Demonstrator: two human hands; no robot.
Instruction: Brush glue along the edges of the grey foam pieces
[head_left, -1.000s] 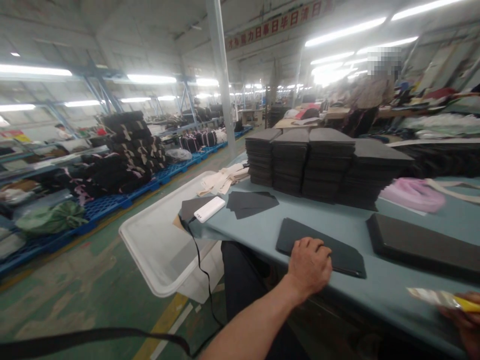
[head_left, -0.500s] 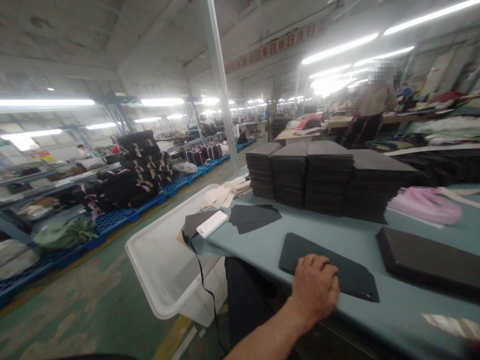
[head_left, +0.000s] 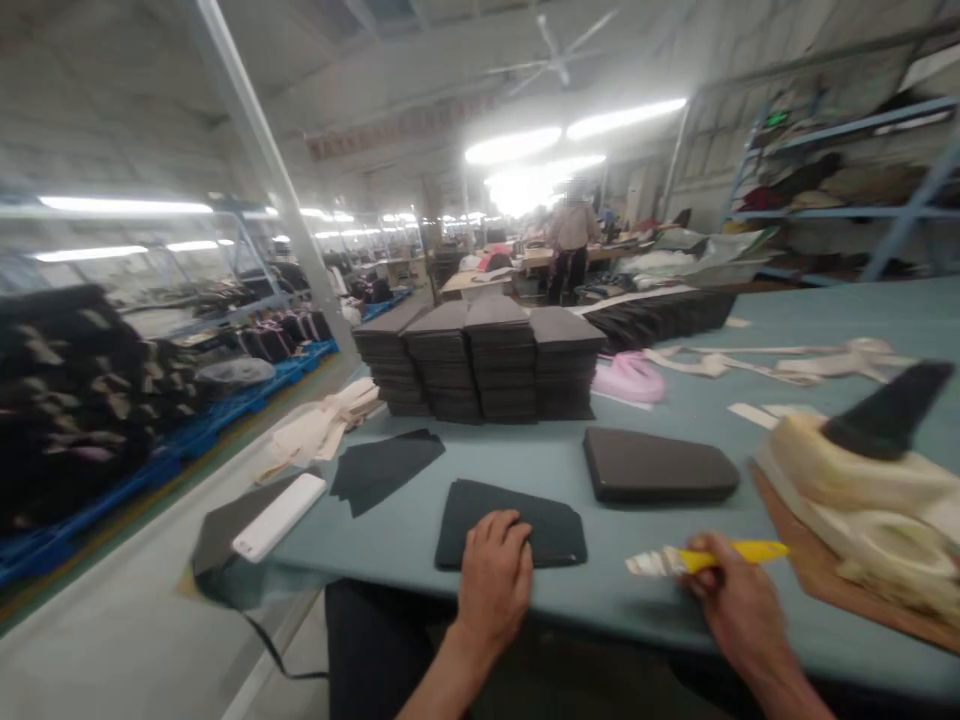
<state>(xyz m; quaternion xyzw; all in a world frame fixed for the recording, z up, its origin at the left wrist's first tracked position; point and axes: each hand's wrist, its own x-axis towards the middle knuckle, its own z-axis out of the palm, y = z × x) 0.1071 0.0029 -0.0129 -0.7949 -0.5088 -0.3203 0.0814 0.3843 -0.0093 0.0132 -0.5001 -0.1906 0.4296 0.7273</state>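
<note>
My left hand (head_left: 495, 575) lies on a dark, flat panel piece (head_left: 555, 528) near the front edge of the table, palm down with fingers slightly bent. To its right, my right hand (head_left: 739, 605) is closed round the yellow handle of a paintbrush (head_left: 761, 551). The brush's pale bristles point left, toward the panel, and are apart from it. Behind the brush sits a neat thick stack of similar dark pieces (head_left: 660, 465). Several loose dark pieces (head_left: 390, 468) are fanned out at the left.
Tall stacks of dark panels (head_left: 480, 365) line the far side of the blue-green table (head_left: 517, 450). A pink roll (head_left: 630, 377) lies beside them. At right, a cream container (head_left: 862, 490) with a black top stands on a brown board. A white power bank (head_left: 279, 517) rests at the left corner.
The view has swung right, bringing my right hand, the paintbrush and the cream container into sight. My left hand stays on the dark panel.
</note>
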